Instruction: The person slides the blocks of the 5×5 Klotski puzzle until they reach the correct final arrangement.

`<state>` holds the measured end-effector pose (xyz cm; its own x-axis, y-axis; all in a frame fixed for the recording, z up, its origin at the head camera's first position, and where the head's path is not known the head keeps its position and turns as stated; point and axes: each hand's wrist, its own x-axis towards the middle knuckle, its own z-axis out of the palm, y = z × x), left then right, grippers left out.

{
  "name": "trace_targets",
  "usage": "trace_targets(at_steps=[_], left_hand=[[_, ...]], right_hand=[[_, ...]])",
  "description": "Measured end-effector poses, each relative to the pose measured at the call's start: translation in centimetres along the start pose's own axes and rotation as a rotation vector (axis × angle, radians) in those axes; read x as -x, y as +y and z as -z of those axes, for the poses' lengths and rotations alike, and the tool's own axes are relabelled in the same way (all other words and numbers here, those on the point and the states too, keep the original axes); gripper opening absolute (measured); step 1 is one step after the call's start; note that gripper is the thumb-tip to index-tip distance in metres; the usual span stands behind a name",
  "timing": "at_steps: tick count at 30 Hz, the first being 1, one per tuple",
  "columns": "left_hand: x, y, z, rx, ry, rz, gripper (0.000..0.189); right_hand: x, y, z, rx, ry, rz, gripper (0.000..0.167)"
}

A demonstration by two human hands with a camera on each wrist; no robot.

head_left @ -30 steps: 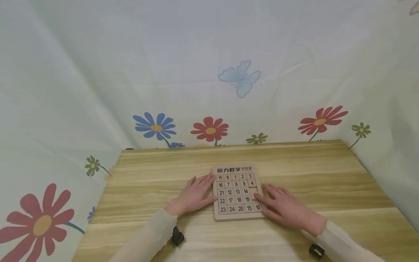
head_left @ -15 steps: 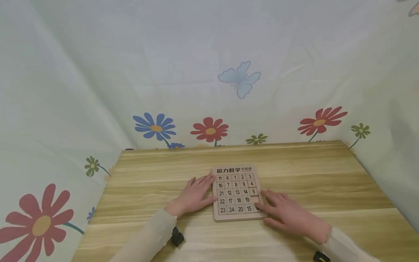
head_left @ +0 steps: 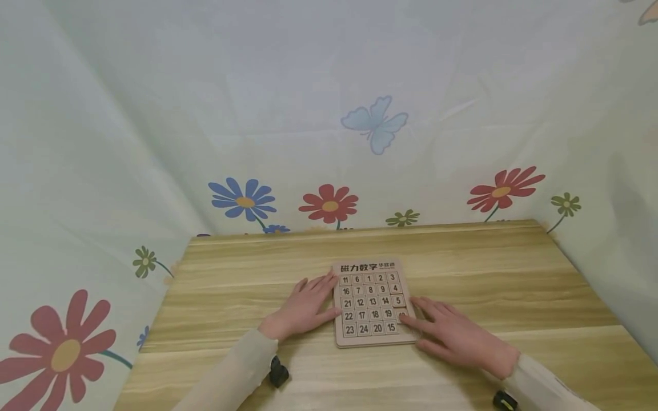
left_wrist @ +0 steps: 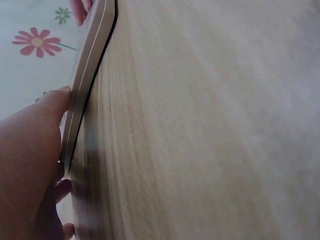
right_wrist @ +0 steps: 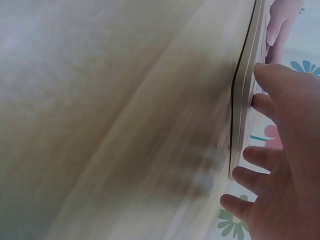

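A flat wooden number sliding puzzle [head_left: 367,340] lies on the table, with rows of numbered tiles under a printed heading. My left hand [head_left: 302,311] rests along its left edge, thumb and fingertips touching the side. The right hand [head_left: 457,337] lies at the opposite edge, with its index fingertip on a tile [head_left: 401,314] in the right column, just under tile 5 [head_left: 398,301]. That fingertip partly covers the tile's number. Below it, the bottom right slot shows no tile. In the left wrist view, the left thumb [left_wrist: 57,102] touches the board's rim.
The wood-grain table [head_left: 247,268] extends around the puzzle on all sides. A pale cloth [head_left: 288,131] printed with flowers and a butterfly hangs behind it and at both sides. Dark devices [head_left: 279,372] are worn at both wrists.
Tile 5 has appeared below tile 4 in the right column. The tile from the bottom right corner has slid up one slot under my right index finger. My left hand stays still.
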<state>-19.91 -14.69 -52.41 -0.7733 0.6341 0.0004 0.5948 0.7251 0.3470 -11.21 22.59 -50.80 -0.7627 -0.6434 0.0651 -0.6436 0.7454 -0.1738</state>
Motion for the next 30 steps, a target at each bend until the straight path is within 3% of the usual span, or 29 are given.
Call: trace_targets(at_steps=[7, 16, 24, 30], left_hand=[[0.0, 0.3, 0.2, -0.016, -0.019, 0.015, 0.080], [-0.1, 0.3, 0.1, -0.020, -0.023, 0.022, 0.080], [-0.1, 0.1, -0.1, -0.045, -0.018, 0.023, 0.081], [-0.2, 0.1, -0.1, -0.048, -0.022, 0.024, 0.080]], right_hand=[[-0.6, -0.4, 0.0, 0.000, 0.021, -0.018, 0.056], [-0.6, -1.9, 0.0, 0.044, 0.039, 0.140, 0.053], [0.8, -1.2, 0.3, 0.034, 0.036, 0.080, 0.052], [0.5, -1.5, 0.3, 0.050, 0.072, 0.105, 0.051]])
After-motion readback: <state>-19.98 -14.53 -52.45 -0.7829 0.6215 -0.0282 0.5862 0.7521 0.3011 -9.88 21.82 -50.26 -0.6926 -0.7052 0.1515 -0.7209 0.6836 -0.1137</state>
